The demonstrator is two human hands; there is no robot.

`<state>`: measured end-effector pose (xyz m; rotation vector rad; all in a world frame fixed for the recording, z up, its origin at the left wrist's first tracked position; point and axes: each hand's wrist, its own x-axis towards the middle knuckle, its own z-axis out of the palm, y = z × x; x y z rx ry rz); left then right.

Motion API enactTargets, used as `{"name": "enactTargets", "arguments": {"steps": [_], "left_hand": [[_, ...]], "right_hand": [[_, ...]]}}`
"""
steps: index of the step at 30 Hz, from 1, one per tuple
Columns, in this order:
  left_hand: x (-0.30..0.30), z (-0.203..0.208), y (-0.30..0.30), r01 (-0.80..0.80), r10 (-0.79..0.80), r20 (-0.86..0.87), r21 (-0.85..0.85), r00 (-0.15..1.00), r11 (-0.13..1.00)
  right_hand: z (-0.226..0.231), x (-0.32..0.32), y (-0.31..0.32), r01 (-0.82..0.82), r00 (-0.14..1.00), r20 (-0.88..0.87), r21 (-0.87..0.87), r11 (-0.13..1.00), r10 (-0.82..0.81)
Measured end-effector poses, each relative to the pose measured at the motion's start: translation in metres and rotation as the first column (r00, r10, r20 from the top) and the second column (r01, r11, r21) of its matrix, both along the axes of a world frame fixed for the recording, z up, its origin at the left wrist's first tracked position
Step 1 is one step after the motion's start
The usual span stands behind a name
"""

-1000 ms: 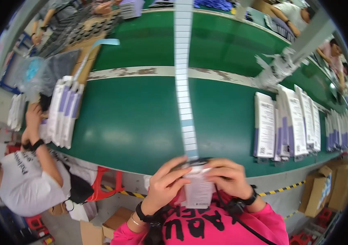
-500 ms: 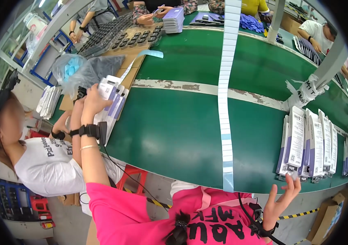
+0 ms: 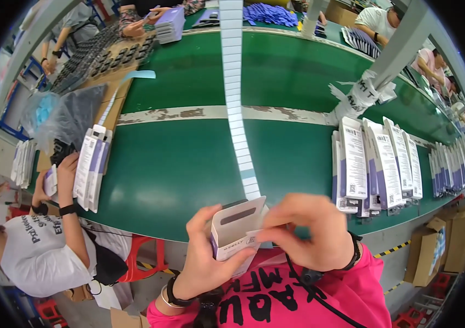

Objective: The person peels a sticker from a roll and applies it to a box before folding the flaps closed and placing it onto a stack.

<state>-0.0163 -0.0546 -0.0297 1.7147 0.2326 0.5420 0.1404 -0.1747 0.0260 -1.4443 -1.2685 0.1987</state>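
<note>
My left hand (image 3: 202,268) grips a white and purple carton (image 3: 229,250) in front of my chest, thumb on its near side and fingers round the left. The carton's top end is open; a flap with a dark slot stands up at its far side. At its right edge, my right hand (image 3: 317,229) pinches a small whitish piece with a square code; whether this is a side flap or a label is hard to tell. Beyond the carton, a long strip of white labels (image 3: 233,76) hangs down over the green table (image 3: 172,169).
Upright cartons (image 3: 386,164) are grouped on the right of the table, beside a taped metal post (image 3: 364,95). More cartons (image 3: 91,164) lean at the left, near a co-worker's hands (image 3: 64,177) and a plastic bag (image 3: 63,115). Opened brown boxes (image 3: 429,251) stand lower right.
My left hand has come from the cartons at the left to my front, now with a carton in it. My right hand has moved left to this carton. The view has shifted right.
</note>
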Motion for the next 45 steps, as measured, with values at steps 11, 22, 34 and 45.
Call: {"name": "enactTargets", "arguments": {"steps": [11, 22, 34, 45], "left_hand": [[0.015, 0.004, -0.011, 0.022, 0.015, -0.105, 0.349, 0.994, 0.937], [0.02, -0.012, -0.021, 0.134, -0.107, -0.151, 0.184, 0.983, 0.974], [0.015, -0.026, -0.017, 0.156, -0.11, -0.246, 0.173, 0.963, 0.972], [0.012, -0.046, -0.034, -0.105, 0.103, -0.031, -0.057, 0.994, 0.993]], "right_hand": [[-0.001, 0.001, 0.012, 0.0, 0.741, 0.662, -0.173, 0.985, 0.116], [-0.007, -0.016, 0.014, 0.556, 0.424, 0.905, -0.281, 0.782, 0.023], [-0.025, 0.05, 0.026, -0.071, 0.94, 0.209, -0.655, 0.752, 0.27], [-0.083, 0.002, -0.024, -0.063, 0.942, -0.322, 0.111, 0.992, 0.096]]}}
